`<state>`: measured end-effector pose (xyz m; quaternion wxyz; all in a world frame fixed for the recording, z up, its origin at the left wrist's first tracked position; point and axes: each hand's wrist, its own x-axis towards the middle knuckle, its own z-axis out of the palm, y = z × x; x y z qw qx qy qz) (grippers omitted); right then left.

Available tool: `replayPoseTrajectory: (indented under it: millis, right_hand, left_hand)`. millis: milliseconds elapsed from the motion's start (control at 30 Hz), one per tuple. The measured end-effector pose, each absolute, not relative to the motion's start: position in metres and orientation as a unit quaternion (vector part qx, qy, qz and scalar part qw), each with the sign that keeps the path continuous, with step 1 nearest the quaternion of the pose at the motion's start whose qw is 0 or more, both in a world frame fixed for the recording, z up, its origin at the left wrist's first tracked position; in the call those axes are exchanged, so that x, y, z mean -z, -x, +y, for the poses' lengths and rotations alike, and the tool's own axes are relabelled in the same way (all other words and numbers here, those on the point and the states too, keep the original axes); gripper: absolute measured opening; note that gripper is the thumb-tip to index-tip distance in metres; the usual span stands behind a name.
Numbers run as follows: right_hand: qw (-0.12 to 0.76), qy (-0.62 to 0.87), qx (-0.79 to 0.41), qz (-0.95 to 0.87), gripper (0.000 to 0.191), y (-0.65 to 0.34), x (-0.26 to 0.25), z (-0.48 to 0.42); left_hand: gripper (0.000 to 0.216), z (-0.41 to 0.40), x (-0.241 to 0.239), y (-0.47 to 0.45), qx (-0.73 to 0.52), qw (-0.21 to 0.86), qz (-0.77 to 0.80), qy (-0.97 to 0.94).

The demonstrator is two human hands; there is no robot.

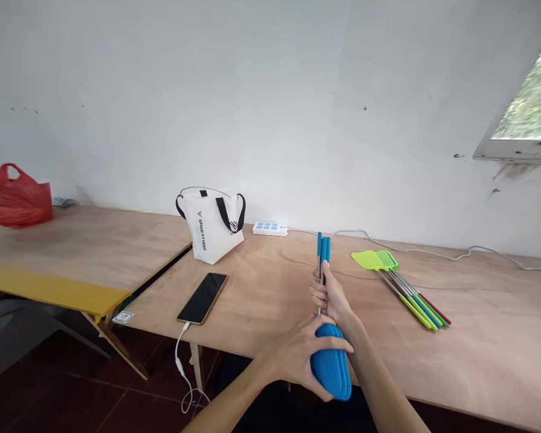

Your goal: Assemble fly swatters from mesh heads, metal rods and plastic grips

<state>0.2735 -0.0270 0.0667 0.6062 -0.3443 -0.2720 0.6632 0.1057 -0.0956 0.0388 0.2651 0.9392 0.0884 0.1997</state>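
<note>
Several blue fly swatters (331, 367) are bunched together, handles pointing away from me and mesh heads toward my body. My left hand (304, 355) curls around the stacked blue heads, fingers across the top and thumb along the lower edge. Higher up, my right hand (329, 294) is closed around the metal shafts, just below the blue handles. The bundle is held above the table's front edge. To the right lies a fanned pile of fly swatters (373, 260), with yellow-green heads on top and yellow, blue, green and red handles.
A white tote bag (211, 228) stands at the back left beside a white power strip (270, 228). A smartphone (202, 299) with a charging cable lies near the front-left edge of the wooden table (270, 288). A red plastic bag (20, 198) sits on the adjoining table.
</note>
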Motion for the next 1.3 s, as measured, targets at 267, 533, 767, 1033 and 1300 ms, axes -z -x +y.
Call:
replayPoseTrajectory:
  millis: [267, 533, 767, 1033, 1300]
  right_hand:
    - [0.647, 0.373, -0.604, -0.277, 0.045, -0.376, -0.080, -0.016]
    - [0.571, 0.470, -0.611, -0.282, 0.049, -0.362, -0.029, -0.029]
    - [0.517, 0.543, -0.578, -0.322, 0.045, -0.351, -0.017, -0.025]
    - [0.474, 0.590, -0.550, -0.353, 0.042, -0.340, -0.019, -0.024]
    - [0.429, 0.614, -0.556, -0.361, 0.044, -0.341, -0.021, -0.018]
  left_hand:
    - [0.093, -0.105, -0.031, -0.075, -0.179, 0.263, 0.206, -0.925]
    - [0.083, 0.004, -0.043, -0.078, -0.136, 0.217, 0.340, -0.905]
    - [0.077, 0.105, -0.052, -0.051, -0.032, 0.178, 0.398, -0.899]
    - [0.087, 0.185, -0.075, -0.040, 0.109, 0.114, 0.472, -0.867]
    - [0.082, 0.214, -0.057, -0.052, 0.089, 0.090, 0.469, -0.874]
